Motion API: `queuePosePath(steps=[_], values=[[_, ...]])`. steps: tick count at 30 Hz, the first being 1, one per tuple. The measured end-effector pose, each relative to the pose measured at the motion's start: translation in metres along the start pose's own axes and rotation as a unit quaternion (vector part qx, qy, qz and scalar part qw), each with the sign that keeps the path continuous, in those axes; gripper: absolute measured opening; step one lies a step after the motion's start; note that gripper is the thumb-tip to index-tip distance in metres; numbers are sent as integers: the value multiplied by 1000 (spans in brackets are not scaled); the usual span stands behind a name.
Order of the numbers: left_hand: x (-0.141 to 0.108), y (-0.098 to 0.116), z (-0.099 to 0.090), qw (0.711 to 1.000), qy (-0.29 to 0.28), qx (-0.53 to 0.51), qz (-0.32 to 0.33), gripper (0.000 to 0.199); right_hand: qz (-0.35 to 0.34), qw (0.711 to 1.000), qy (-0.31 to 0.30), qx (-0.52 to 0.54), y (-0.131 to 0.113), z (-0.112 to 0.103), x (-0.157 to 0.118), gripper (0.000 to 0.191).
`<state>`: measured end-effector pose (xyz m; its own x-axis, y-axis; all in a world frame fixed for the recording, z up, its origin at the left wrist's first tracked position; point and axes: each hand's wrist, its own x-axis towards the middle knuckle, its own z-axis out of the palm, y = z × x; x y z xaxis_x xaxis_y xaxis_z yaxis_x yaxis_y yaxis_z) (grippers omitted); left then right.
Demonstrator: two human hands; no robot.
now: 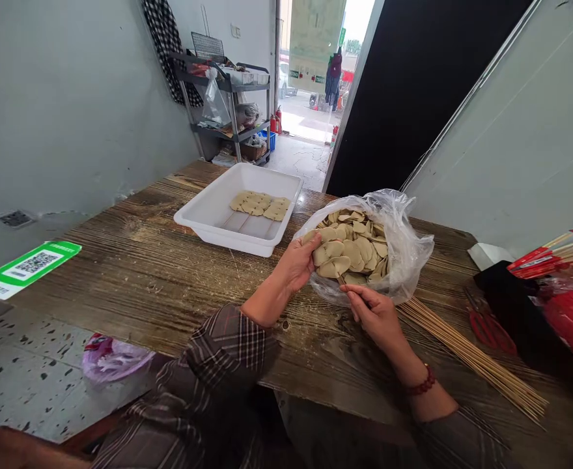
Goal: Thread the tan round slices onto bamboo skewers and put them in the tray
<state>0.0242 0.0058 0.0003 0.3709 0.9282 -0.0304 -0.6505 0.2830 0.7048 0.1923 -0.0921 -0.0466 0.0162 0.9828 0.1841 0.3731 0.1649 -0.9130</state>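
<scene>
A thin wooden skewer runs into flat, round beige slices above an open clear plastic bag. My left hand is closed around the slices' left side, thumb on top. With fingertips pinched, my right hand grips the skewer's lower end at the bag's near edge. More loose slices fill the bag. Beyond my left hand, a white tray holds several skewers of the same slices, lying side by side. To the right of the bag lies a bundle of bare skewers.
Red-handled scissors and a black box with red-wrapped sticks are at the right. A green QR-code card lies at the left edge of the wooden table. Behind stand a shelf cart and an open doorway.
</scene>
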Motion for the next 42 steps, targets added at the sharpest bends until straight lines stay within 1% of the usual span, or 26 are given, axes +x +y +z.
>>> queuePosePath(steps=[4, 7, 12, 25, 34, 40, 42], values=[[0, -3, 0, 1000, -6, 3, -3, 29, 17, 999, 1, 32, 2, 2, -1, 35], [0, -7, 0, 1000, -3, 7, -3, 30, 21, 999, 2, 34, 2, 3, -1, 35], [1, -10, 0, 1000, 3, 15, -3, 35, 31, 999, 13, 23, 0, 4, 0, 34], [0, -18, 1, 999, 11, 36, 0, 46, 60, 997, 1, 49, 1, 8, 2, 37], [-3, -24, 4, 999, -3, 39, -16, 45, 52, 996, 22, 75, 0, 12, 3, 37], [-2, -18, 2, 998, -36, 32, -28, 41, 35, 996, 22, 81, -6, 10, 3, 33], [-1, -14, 0, 998, -40, 37, -41, 40, 23, 995, 36, 88, -6, 4, 3, 31]])
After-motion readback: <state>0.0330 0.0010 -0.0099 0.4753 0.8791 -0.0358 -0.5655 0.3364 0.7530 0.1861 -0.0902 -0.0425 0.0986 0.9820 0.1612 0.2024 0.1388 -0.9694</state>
